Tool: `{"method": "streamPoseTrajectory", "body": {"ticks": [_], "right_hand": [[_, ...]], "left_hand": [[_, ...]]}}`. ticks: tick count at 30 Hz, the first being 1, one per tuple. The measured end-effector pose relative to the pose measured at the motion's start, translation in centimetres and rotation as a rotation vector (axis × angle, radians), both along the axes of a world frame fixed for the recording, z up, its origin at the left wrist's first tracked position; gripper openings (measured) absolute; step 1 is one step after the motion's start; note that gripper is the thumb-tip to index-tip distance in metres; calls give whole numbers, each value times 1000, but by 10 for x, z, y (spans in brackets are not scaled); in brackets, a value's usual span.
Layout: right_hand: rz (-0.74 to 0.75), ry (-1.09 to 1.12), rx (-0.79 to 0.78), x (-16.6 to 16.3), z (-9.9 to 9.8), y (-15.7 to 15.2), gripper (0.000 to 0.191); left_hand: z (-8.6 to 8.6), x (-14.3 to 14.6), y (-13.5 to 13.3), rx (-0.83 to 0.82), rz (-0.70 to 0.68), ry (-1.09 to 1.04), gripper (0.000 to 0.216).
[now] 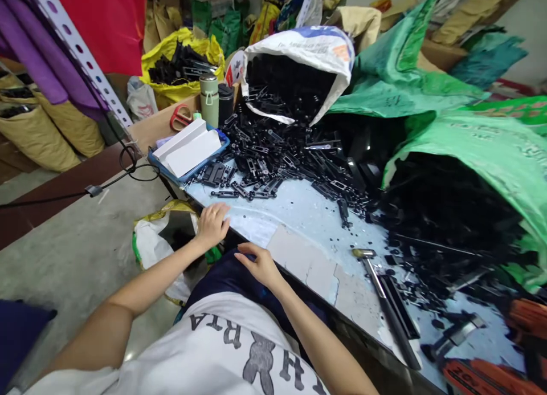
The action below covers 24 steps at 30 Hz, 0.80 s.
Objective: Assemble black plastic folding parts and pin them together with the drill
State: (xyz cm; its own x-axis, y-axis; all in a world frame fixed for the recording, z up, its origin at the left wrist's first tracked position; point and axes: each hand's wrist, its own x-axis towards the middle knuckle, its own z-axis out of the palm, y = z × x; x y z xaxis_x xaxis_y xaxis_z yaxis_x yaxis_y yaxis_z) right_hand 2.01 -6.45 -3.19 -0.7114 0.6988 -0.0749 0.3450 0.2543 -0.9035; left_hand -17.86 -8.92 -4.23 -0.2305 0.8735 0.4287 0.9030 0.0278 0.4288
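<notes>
I had left hand (212, 226), right hand (261, 265) loose, seemingly empty, by counter (299, 210) near edge; likely idle; black parts (290, 160) needed reaching.

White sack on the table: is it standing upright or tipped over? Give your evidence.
Tipped over: the white sack lies on its side, mouth open, with black parts heaped at the opening.

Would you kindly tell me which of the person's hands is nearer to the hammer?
Right. The right hand is by the near edge of the worktable, left of the hammer in the picture; the left hand is farther left along that edge and farther away.
</notes>
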Motion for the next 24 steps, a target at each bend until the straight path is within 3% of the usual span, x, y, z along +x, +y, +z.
{"method": "streamPoseTrajectory", "body": {"ticks": [4,7,11,14,17,20,24], "right_hand": [[-100,49,-14,32,8,6,27],[-207,71,78,62,14,36,24],[-460,-1,315,109,17,123,26],[-662,-157,529,137,17,205,29],[-750,-460,713,150,21,280,32],[-785,-641,736,153,30,337,35],[-785,-706,731,149,38,382,29]], "left_hand": [[27,-18,65,-307,127,267,28],[28,-28,81,-365,43,311,21],[19,-11,80,-302,-216,82,24],[13,27,77,-212,-356,-75,33],[10,69,79,-198,-455,-116,35],[6,98,83,-218,-499,-55,39],[-2,118,82,-272,-509,87,44]]}}
